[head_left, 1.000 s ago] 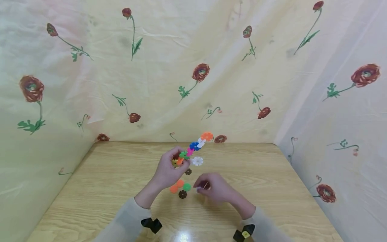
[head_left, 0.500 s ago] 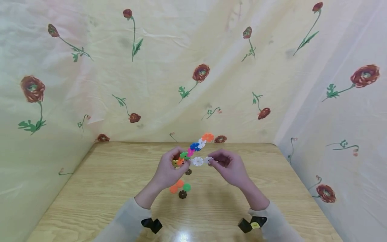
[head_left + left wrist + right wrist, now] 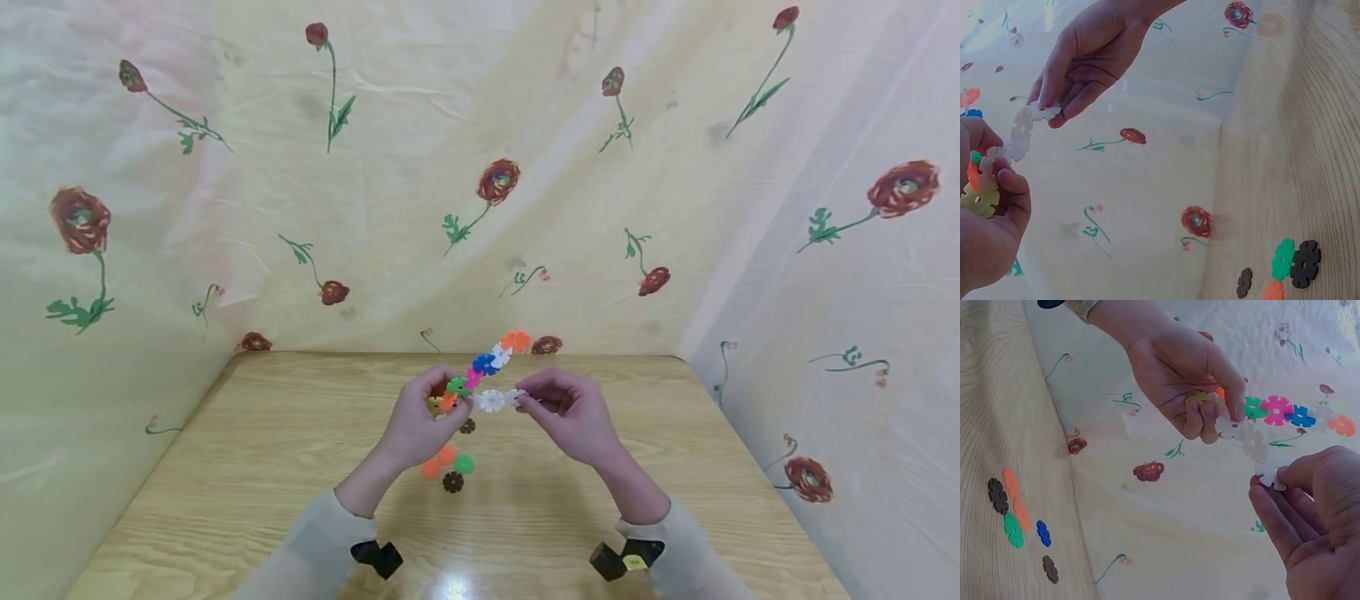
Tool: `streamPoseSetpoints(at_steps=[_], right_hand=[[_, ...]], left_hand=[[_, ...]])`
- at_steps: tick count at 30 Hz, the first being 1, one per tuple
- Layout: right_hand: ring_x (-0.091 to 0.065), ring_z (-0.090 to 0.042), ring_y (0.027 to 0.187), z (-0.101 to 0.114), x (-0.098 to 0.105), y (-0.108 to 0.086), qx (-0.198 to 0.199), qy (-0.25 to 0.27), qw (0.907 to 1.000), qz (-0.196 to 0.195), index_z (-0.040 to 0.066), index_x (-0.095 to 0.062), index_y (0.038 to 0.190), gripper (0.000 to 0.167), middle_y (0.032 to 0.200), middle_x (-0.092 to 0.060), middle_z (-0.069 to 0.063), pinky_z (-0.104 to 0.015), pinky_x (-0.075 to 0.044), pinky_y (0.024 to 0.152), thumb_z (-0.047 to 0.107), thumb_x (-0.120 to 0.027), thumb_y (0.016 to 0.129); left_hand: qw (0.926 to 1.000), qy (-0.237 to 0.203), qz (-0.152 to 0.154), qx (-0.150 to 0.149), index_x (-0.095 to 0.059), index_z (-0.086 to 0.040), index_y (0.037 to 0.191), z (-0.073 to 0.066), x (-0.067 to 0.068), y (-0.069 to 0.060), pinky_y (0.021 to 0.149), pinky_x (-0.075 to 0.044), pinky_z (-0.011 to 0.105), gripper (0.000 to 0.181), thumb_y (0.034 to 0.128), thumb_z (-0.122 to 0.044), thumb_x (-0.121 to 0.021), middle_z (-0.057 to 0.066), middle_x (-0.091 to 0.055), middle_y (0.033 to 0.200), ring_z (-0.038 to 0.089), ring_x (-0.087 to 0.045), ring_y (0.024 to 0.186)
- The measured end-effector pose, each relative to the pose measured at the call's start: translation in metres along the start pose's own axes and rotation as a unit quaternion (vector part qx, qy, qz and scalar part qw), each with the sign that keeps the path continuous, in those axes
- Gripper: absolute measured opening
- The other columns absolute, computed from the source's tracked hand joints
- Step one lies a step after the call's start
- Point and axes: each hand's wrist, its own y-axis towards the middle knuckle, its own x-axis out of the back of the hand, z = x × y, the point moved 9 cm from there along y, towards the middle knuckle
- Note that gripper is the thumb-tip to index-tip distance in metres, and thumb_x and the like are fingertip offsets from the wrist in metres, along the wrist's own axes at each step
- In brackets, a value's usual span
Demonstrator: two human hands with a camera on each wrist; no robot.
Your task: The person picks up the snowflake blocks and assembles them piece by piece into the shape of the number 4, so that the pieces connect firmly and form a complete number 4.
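Above the table my left hand (image 3: 422,419) grips a chain of interlocking plastic snowflake discs. Yellow, orange and green discs sit at its fingers; a pink disc (image 3: 1277,410), a blue disc (image 3: 485,363), a white one and an orange disc (image 3: 516,341) run up and away to the right. A white disc (image 3: 491,401) branches off rightward from beside the left thumb. My right hand (image 3: 572,414) pinches another white disc (image 3: 1270,476) between thumb and fingers, right at the edge of that branch. Whether the two white discs are slotted together I cannot tell.
Loose discs lie on the wooden table (image 3: 300,467) below my hands: orange discs (image 3: 432,468), a green disc (image 3: 463,464), brown discs (image 3: 453,482) and a blue disc (image 3: 1044,533). Flower-printed cloth (image 3: 405,208) hangs behind the table and along its sides.
My right hand has risen from the table, bringing a white disc up to the white branch of the chain. The left hand has stayed nearly still. Over the last half second little has moved.
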Motion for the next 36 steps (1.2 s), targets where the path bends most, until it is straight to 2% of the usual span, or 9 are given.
streamPoseSetpoints(at_steps=[11, 18, 22, 28, 36], right_hand=[[-0.078, -0.007, 0.083, 0.001, -0.003, -0.002, 0.001, 0.001, 1.0, 0.001, -0.005, -0.076, 0.105, 0.015, 0.096, -0.077, -0.026, -0.027, -0.066, 0.07, -0.012, -0.073, 0.093], [-0.078, -0.006, 0.082, 0.004, -0.003, -0.003, -0.002, -0.014, 0.9999, 0.0, -0.005, -0.078, 0.106, 0.015, 0.097, -0.078, -0.025, -0.029, -0.066, 0.071, -0.01, -0.075, 0.092], [-0.078, -0.006, 0.081, 0.006, -0.002, -0.003, 0.0, -0.025, 0.9997, 0.003, -0.004, -0.08, 0.105, 0.015, 0.096, -0.08, -0.023, -0.028, -0.065, 0.068, -0.009, -0.076, 0.092], [-0.078, -0.007, 0.08, 0.006, -0.003, -0.004, -0.003, -0.013, 0.9998, 0.012, -0.005, -0.08, 0.103, 0.015, 0.096, -0.08, -0.023, -0.03, -0.066, 0.068, -0.01, -0.078, 0.09], [-0.078, -0.006, 0.08, 0.01, -0.002, -0.003, -0.016, -0.027, 0.9995, 0.008, -0.004, -0.081, 0.103, 0.015, 0.096, -0.081, -0.022, -0.029, -0.066, 0.068, -0.009, -0.079, 0.089]], left_hand=[[1.0, 0.0, 0.007, 0.005, -0.07, -0.009, 0.1, 0.0, -0.001, 0.0, 0.065, -0.043, 0.023, 0.004, 0.0969, -0.007, -0.073, 0.0, -0.059, 0.081, 0.011, -0.05, 0.074], [0.9998, -0.014, 0.01, 0.01, -0.069, -0.008, 0.101, 0.002, -0.002, 0.0, 0.057, -0.038, 0.02, 0.004, 0.0975, -0.006, -0.071, 0.0, -0.058, 0.08, 0.01, -0.047, 0.071], [0.9996, -0.019, 0.015, 0.012, -0.07, -0.008, 0.101, 0.003, -0.002, 0.0, 0.056, -0.041, 0.02, 0.005, 0.098, -0.005, -0.071, 0.001, -0.059, 0.081, 0.01, -0.05, 0.071], [0.999, -0.036, 0.024, 0.012, -0.069, -0.008, 0.101, 0.005, -0.004, 0.0, 0.056, -0.045, 0.02, 0.008, 0.0978, -0.001, -0.07, 0.002, -0.058, 0.081, 0.01, -0.053, 0.07], [0.9976, -0.061, 0.03, 0.014, -0.067, 0.0, 0.101, 0.005, -0.005, 0.001, 0.057, -0.045, 0.02, 0.004, 0.0995, -0.004, -0.069, 0.003, -0.058, 0.082, 0.009, -0.052, 0.069]])
